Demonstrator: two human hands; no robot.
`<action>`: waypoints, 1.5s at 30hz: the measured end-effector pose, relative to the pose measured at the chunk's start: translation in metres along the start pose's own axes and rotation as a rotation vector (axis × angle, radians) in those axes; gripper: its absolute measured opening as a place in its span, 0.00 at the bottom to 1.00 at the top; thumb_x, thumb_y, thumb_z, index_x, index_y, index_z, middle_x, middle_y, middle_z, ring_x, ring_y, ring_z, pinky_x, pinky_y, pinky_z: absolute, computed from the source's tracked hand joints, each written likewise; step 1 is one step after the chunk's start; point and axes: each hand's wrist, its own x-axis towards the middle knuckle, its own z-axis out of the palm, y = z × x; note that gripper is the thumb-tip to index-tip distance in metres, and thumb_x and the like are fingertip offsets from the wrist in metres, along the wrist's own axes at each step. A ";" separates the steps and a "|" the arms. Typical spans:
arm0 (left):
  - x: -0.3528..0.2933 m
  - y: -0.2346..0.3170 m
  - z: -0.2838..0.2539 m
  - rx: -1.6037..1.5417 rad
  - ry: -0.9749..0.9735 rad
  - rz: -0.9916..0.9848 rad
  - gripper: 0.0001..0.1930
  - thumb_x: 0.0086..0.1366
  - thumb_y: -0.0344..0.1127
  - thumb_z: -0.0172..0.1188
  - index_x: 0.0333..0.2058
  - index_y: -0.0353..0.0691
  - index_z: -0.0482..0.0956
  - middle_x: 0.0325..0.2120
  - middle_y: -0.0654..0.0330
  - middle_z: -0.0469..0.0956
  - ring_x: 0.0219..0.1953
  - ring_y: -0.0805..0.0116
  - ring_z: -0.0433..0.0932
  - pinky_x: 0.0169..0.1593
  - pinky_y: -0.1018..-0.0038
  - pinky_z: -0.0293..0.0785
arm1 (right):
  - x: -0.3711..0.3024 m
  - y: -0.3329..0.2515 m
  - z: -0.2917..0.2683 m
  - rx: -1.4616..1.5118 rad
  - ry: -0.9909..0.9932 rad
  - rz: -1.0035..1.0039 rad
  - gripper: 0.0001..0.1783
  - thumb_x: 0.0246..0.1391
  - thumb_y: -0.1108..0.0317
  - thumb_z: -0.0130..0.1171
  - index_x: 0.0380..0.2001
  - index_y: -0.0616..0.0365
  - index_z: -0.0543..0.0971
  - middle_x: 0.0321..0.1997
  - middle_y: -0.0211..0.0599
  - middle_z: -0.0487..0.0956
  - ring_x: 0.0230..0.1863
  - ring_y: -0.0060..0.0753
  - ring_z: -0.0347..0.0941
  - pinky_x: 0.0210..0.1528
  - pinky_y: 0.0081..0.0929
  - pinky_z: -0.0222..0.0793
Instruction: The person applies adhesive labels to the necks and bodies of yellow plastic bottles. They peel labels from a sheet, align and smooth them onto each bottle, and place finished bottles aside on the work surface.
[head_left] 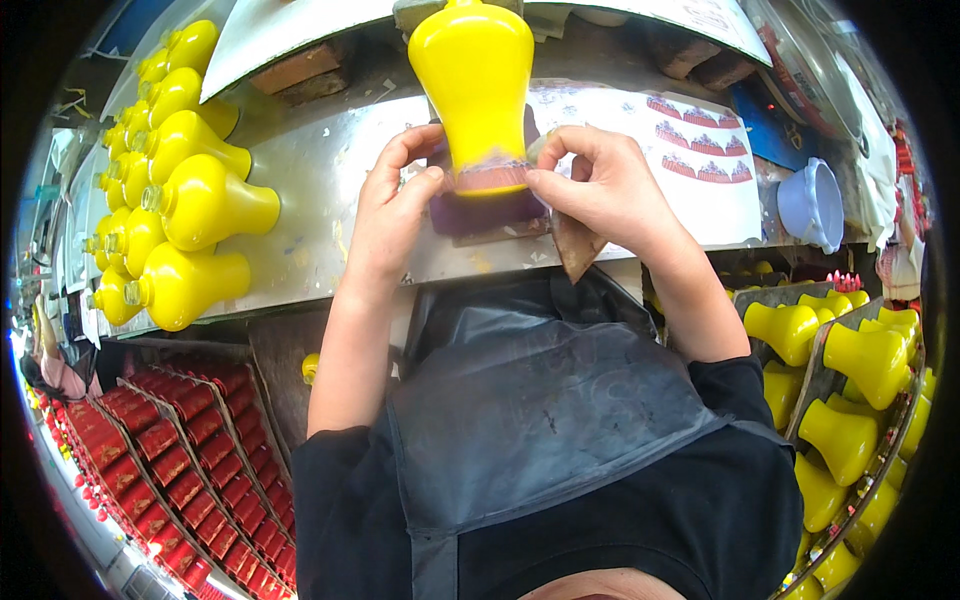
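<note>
A glossy yellow vase-shaped bottle (470,70) lies on a stand in front of me, its narrow end toward me. Around that narrow end runs a purple and reddish patterned decal band (490,176). At the band's left side is my left hand (390,200), open, with thumb and forefinger apart. My right hand (605,185) is closed at the band's right side, its thumb tip by the bottle. From under its curled fingers juts a brown, pointed flat scraper-like piece (577,248). A purple pad (470,215) sits beneath the bottle's narrow end.
Several yellow bottles (215,205) lie stacked at the left. A printed decal sheet (715,215) lies on the right of the metal table (300,225), beside a pale blue bucket (808,205). Racks hold red pieces (190,450) at lower left and more yellow bottles (840,435) at lower right.
</note>
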 end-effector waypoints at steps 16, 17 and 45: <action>0.015 -0.003 0.009 -0.207 0.103 0.047 0.18 0.76 0.37 0.47 0.55 0.30 0.76 0.50 0.53 0.79 0.56 0.62 0.74 0.65 0.64 0.64 | -0.005 -0.016 -0.052 0.338 -0.198 -0.262 0.12 0.50 0.60 0.70 0.30 0.58 0.83 0.26 0.30 0.81 0.33 0.20 0.76 0.37 0.23 0.72; 0.013 -0.004 0.007 -0.220 0.124 0.037 0.18 0.75 0.37 0.48 0.53 0.30 0.78 0.49 0.54 0.79 0.56 0.63 0.74 0.65 0.64 0.63 | -0.010 -0.009 -0.075 0.382 -0.206 -0.156 0.10 0.51 0.62 0.68 0.30 0.58 0.83 0.26 0.27 0.80 0.29 0.16 0.74 0.30 0.19 0.70; 0.026 -0.025 0.005 -0.270 0.104 -0.013 0.12 0.74 0.32 0.50 0.50 0.34 0.75 0.46 0.56 0.78 0.53 0.67 0.73 0.62 0.68 0.64 | -0.126 0.204 -0.366 -0.482 1.055 0.760 0.16 0.49 0.59 0.63 0.31 0.62 0.85 0.28 0.41 0.83 0.29 0.32 0.80 0.36 0.31 0.73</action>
